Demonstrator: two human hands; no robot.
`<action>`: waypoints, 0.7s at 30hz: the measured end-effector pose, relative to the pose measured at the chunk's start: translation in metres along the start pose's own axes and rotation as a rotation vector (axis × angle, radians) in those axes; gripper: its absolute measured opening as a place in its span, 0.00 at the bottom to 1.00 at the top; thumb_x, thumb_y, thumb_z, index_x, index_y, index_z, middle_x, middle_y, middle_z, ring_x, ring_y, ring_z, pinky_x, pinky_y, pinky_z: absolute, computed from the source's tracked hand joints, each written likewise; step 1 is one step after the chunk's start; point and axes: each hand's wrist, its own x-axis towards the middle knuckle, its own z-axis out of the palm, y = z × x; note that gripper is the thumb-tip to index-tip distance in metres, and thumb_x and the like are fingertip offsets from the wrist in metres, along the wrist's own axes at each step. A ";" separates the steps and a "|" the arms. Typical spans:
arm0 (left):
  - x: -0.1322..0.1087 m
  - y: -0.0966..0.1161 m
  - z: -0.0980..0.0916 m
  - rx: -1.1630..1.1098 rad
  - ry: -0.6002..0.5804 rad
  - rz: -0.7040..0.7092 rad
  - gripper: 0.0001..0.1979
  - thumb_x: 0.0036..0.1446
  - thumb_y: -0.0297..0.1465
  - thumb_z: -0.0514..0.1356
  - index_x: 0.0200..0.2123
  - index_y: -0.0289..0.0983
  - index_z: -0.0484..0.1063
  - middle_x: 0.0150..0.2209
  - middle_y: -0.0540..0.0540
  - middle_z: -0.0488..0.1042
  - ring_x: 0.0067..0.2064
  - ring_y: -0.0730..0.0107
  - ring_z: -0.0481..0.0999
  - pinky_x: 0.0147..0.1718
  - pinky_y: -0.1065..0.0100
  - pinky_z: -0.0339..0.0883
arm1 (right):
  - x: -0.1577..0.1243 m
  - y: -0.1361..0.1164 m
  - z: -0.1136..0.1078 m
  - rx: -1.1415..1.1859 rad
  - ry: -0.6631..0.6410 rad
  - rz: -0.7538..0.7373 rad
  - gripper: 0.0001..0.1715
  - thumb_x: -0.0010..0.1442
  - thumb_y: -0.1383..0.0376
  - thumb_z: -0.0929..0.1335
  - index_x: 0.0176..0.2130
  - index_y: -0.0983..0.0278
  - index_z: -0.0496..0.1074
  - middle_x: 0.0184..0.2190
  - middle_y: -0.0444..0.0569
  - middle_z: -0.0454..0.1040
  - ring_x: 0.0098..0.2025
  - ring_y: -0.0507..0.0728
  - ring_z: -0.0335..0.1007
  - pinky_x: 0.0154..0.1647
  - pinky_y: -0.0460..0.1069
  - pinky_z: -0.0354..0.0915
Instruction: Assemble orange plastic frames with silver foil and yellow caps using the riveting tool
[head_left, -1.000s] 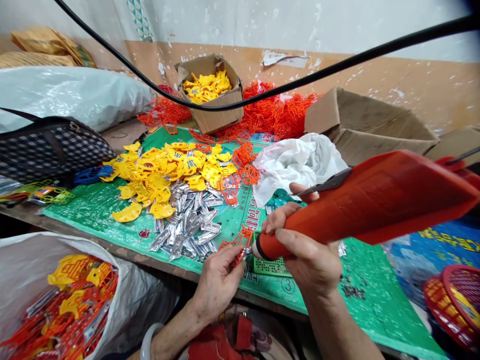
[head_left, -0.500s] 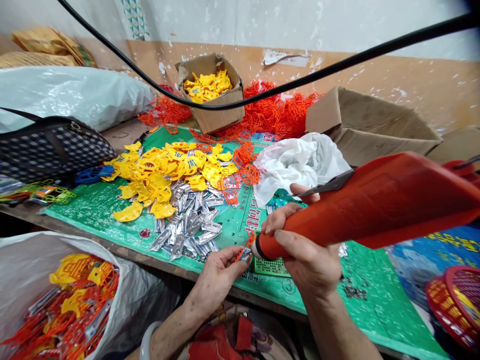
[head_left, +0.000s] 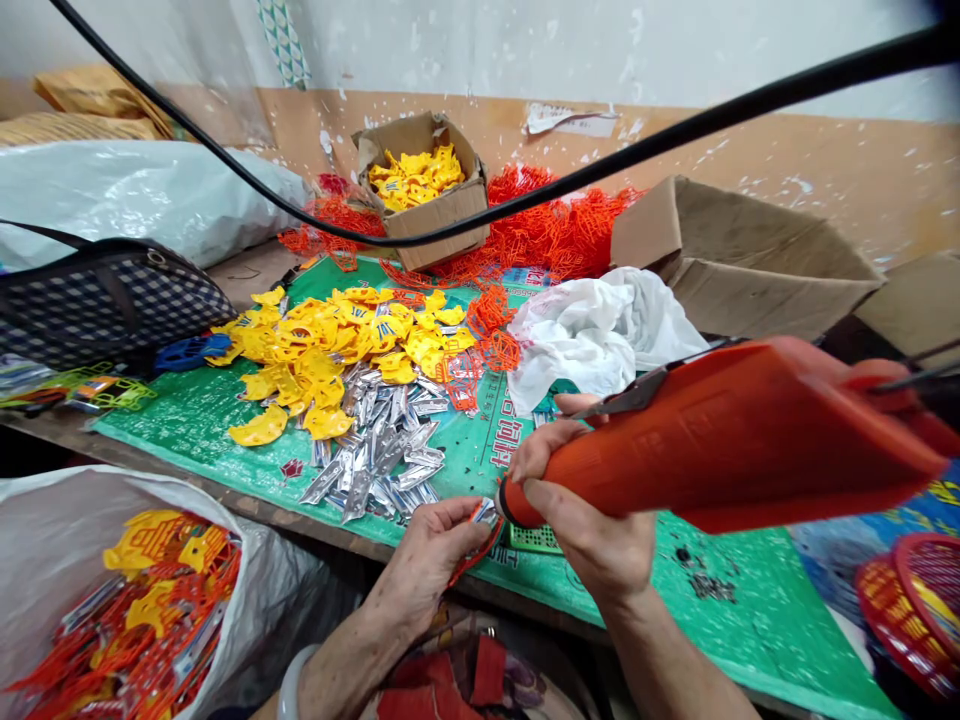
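Observation:
My right hand (head_left: 592, 520) is wrapped round the narrow front end of a big orange power tool (head_left: 750, 440), whose tip points left at my left hand. My left hand (head_left: 431, 560) pinches a small orange lattice piece with a silver part (head_left: 480, 525) right at the tool's tip, over the near edge of the green mat (head_left: 465, 455). A small green grid piece (head_left: 536, 540) lies under the tool's tip. Just beyond my hands a heap of silver parts (head_left: 382, 455) and a heap of yellow plastic parts (head_left: 330, 345) lie on the mat.
A white sack (head_left: 112, 600) of mixed orange and yellow parts stands at lower left. A carton of yellow parts (head_left: 424, 185), orange lattice heaps (head_left: 547, 230), a white plastic bag (head_left: 600, 330) and an open carton (head_left: 742, 260) lie behind. A black cable (head_left: 480, 210) hangs across. A checked bag (head_left: 97, 295) sits left.
The orange tool's body has dropped lower and its tip has shifted slightly left and down. My left hand has turned the small piece, and the orange lattice now hangs below the fingers.

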 end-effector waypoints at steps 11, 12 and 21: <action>0.003 0.000 0.004 -0.197 0.020 -0.054 0.14 0.43 0.32 0.71 0.36 0.34 0.83 0.30 0.44 0.81 0.32 0.67 0.74 0.35 0.69 0.65 | 0.001 0.012 -0.004 -0.043 -0.039 0.006 0.17 0.48 0.65 0.72 0.40 0.55 0.71 0.25 0.41 0.67 0.32 0.57 0.68 0.36 0.57 0.71; 0.002 0.002 0.005 -0.196 0.030 -0.054 0.14 0.42 0.31 0.71 0.36 0.34 0.83 0.30 0.44 0.81 0.32 0.68 0.74 0.34 0.69 0.65 | 0.002 0.011 -0.004 -0.033 -0.036 0.003 0.17 0.47 0.65 0.72 0.39 0.55 0.71 0.25 0.41 0.67 0.31 0.56 0.68 0.36 0.57 0.71; 0.002 0.014 0.004 -0.105 0.161 -0.038 0.16 0.38 0.35 0.74 0.34 0.36 0.82 0.19 0.55 0.71 0.14 0.88 0.51 0.13 0.80 0.44 | 0.011 0.005 -0.041 -0.140 0.167 -0.028 0.11 0.47 0.66 0.73 0.34 0.60 0.73 0.24 0.41 0.69 0.27 0.55 0.68 0.34 0.56 0.69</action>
